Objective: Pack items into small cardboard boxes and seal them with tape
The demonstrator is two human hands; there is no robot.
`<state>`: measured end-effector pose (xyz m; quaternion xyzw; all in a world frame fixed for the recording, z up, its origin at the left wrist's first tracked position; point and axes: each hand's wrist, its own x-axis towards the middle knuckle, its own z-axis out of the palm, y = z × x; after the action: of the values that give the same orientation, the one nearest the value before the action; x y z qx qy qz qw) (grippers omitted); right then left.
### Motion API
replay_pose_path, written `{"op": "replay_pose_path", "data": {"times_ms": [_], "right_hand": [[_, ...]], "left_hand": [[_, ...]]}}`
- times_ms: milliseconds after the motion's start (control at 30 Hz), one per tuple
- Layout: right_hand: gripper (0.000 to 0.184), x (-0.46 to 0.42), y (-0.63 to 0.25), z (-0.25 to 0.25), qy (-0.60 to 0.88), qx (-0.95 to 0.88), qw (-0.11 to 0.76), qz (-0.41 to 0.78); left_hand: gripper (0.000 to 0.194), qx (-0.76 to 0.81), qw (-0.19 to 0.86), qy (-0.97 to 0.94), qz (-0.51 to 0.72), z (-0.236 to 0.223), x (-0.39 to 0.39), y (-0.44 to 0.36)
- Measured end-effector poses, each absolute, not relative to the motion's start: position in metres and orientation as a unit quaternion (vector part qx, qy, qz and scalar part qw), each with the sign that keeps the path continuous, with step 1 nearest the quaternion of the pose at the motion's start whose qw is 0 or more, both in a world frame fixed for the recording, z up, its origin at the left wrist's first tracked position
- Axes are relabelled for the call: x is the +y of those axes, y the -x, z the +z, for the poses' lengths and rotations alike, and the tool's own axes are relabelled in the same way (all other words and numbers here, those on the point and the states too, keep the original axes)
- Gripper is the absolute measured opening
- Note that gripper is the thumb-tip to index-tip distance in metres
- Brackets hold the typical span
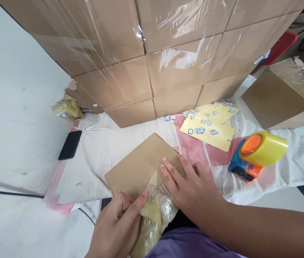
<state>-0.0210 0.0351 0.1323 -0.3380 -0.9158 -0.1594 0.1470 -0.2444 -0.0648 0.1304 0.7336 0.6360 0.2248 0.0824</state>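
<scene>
at the near edge of a white cloth (95,143), before a wall of stacked cartons (179,86), we handle a small cardboard box (138,165), our left hand (117,225) curled, thumb and forefinger pinching yellowish film (152,218) at its near side, our right hand (195,188) half open, gripping nothing, fingers laid along the box's right side. the film is creased and runs down toward our purple clothing (192,247), so we judge that an uneven pull could fold it onto itself, while hard pressing could buckle the box.
</scene>
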Motion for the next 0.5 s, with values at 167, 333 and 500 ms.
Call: {"op": "replay_pose_path", "data": {"times_ms": [167,333,500], "right_hand": [[0.037,0.034,0.02,0.146,0.316,-0.923,0.128,-0.181],[0.034,0.033,0.019,0.159,0.29,-0.927,0.123,-0.202],[0.04,0.016,0.023,0.153,0.312,-0.926,0.105,-0.186]], "left_hand": [[0.036,0.689,0.154,-0.673,0.221,0.137,-0.072,0.25],[0.047,0.743,0.174,-0.604,0.228,0.149,-0.075,0.249],[0.045,0.745,0.161,-0.616,0.2,0.158,-0.076,0.244]]}}
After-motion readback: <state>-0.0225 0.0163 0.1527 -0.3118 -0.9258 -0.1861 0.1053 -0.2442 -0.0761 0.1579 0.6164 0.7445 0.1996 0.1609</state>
